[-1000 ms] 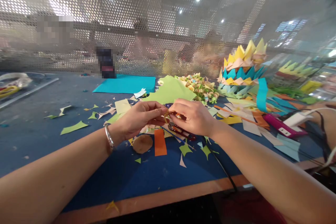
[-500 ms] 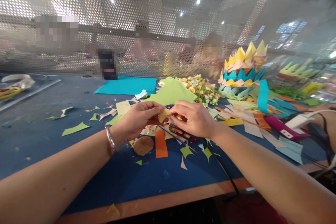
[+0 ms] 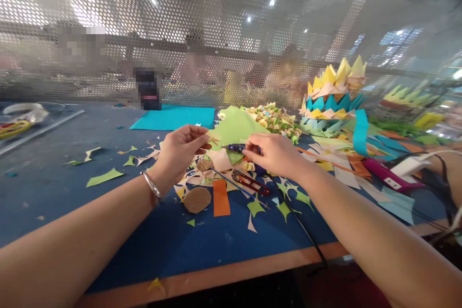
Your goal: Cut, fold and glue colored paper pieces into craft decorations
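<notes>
My left hand pinches a small pale paper piece between thumb and fingertips, raised over the scraps. A dark blue glue gun with a pointed metal tip lies across from it, tip towards the left. Around the gun's body my right hand curls its fingers; a black cable runs below that hand to the table's front edge. Under the hands are dark red thread snips, a thin blue stick, a peach paper piece, an orange strip and a round wooden disc.
Behind the hands lie a light green sheet, a turquoise sheet and a heap of small folded paper pieces. A tiered paper crown stands at the back right. A magenta power strip sits right, beside another person's arm.
My hands have moved apart. The left has drawn back left with the small paper piece; the right has let go of it and closed round the glue gun.
</notes>
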The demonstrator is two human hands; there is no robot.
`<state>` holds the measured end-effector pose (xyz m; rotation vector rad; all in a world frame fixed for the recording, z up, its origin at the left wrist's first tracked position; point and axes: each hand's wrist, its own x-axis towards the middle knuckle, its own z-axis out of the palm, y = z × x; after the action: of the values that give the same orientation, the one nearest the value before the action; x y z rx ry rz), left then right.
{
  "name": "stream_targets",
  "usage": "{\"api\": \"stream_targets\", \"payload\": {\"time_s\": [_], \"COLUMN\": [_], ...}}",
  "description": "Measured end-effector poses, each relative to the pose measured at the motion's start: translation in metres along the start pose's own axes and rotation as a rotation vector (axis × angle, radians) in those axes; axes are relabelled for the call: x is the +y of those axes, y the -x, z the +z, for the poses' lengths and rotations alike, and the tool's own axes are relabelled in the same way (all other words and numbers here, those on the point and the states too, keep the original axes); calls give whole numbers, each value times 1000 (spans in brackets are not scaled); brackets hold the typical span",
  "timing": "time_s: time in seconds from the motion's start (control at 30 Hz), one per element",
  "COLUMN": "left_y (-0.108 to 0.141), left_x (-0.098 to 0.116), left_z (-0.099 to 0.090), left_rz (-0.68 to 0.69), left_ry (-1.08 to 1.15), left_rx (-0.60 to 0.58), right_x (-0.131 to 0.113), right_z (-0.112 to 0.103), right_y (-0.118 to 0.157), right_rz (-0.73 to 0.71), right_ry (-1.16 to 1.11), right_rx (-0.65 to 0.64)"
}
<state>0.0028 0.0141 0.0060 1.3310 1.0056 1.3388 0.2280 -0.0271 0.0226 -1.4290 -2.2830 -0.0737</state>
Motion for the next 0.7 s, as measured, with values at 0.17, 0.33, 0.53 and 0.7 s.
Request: {"api": "stream_targets", "payload": {"time_s": [0.17,0.33,0.53,0.7], "left_y": [-4,-1,0,-1], "left_x": [-1,2,4,3], "left_z": [-1,2,2,1], "left_rz": [48,21,12,29], "left_ry": [100,230,268,221], "left_rx": [73,92,105,91], "right_x": [9,11,26,34], "right_z": [-5,-7,3,8], "right_y": [-2,-2,-1,-5], "right_rz": [215,290,285,302], "right_ry": [195,233,138,-3], "right_rx": [-200,-247,-238,-173]}}
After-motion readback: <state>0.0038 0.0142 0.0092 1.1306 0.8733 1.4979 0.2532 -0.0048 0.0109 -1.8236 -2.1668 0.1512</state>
